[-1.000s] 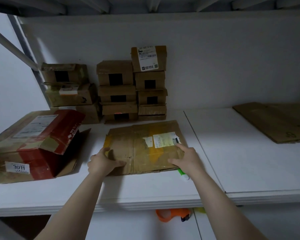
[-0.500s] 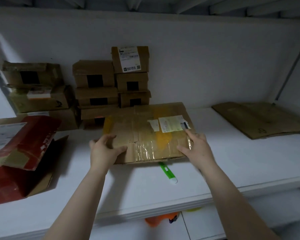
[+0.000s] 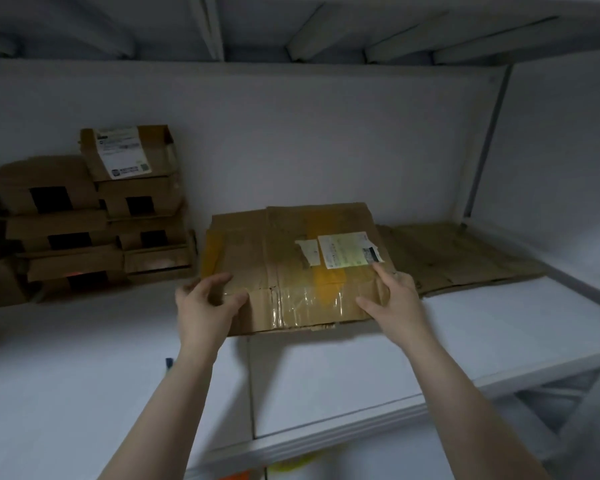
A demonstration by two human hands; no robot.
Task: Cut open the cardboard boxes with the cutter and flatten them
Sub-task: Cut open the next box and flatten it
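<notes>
A flattened cardboard box (image 3: 291,268) with yellow tape and a white label hangs above the white shelf (image 3: 326,368), tilted up toward me. My left hand (image 3: 205,306) grips its near left corner, thumb on top. My right hand (image 3: 392,299) holds its near right edge, thumb and forefinger spread on top. Its far right corner overlaps a pile of flattened cardboard (image 3: 458,254) lying at the back right. The cutter is out of sight.
Several small closed cardboard boxes (image 3: 94,220) are stacked against the back wall at the left. A shelf post (image 3: 482,150) stands at the back right. An upper shelf runs overhead. Orange and yellow things show below the shelf's front edge.
Both hands lifted the flattened box off the shelf and carried it right toward the flat cardboard pile. The view swung right; the green cutter and red box dropped out of view.
</notes>
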